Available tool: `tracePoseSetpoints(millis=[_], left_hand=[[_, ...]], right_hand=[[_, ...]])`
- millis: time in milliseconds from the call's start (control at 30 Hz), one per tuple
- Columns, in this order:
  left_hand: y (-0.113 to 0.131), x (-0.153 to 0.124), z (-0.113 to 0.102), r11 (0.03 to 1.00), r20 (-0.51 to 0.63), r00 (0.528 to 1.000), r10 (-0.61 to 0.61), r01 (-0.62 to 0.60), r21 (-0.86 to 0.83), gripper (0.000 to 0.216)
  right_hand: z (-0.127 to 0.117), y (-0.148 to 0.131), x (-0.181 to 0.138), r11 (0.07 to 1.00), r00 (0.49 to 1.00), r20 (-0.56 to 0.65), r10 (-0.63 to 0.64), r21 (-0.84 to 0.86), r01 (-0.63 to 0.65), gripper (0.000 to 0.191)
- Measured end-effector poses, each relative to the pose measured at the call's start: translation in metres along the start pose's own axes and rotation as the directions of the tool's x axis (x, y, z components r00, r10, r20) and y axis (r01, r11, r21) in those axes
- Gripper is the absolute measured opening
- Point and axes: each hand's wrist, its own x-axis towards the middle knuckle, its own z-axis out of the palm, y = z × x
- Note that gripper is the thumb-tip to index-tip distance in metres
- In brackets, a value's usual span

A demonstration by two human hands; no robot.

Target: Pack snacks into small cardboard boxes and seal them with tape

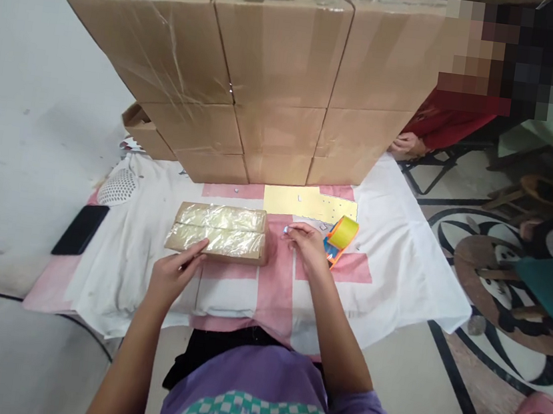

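Note:
A small cardboard box (220,230) with shiny clear tape over its top lies on the cloth-covered table. My left hand (173,276) grips its front edge, index finger on top and thumb at the front side. Just right of the box, my right hand (308,243) is closed in a pinch on a small white sticker-like piece (286,230); its exact kind is too small to tell. An orange and blue tape dispenser (341,236) with a yellowish roll lies beside my right wrist. Behind it is a yellow sheet (290,202) with small white pieces on it.
Stacked cardboard boxes (285,53) form a wall along the table's back. A black phone (80,230) and a white perforated object (118,186) lie at the left. Beyond the stack at the right sits a person in a red sleeve (460,125). A wooden stool (475,265) stands on the floor.

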Motion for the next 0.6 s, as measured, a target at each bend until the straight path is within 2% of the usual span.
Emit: tracePoseSetpoints(millis=[200,300,400,500,600], left_hand=[[-0.002,-0.003,-0.002,0.996,0.014,0.998,-0.064,0.065,-0.068,0.038],[0.001,-0.004,0.001,0.988,0.014,0.994,-0.111,0.111,-0.109,0.040],[0.003,-0.005,0.003,0.977,0.016,0.989,-0.149,0.150,-0.149,0.042],[0.003,-0.006,0.004,0.972,0.009,0.984,-0.180,0.179,-0.151,0.043],[0.005,-0.006,0.004,0.970,0.010,0.982,-0.191,0.190,-0.148,0.043]], right_hand=[[0.010,0.026,-0.016,0.992,0.994,-0.056,-0.094,-0.092,0.089,0.016],[0.016,0.033,-0.018,0.999,0.998,-0.044,0.052,0.003,-0.051,0.022],[0.021,0.040,-0.019,0.965,0.977,0.017,0.213,0.150,-0.214,0.032],[0.025,0.048,-0.016,0.942,0.968,0.055,0.244,0.225,-0.250,0.036],[0.025,0.053,-0.011,0.944,0.970,0.081,0.228,0.224,-0.240,0.038]])
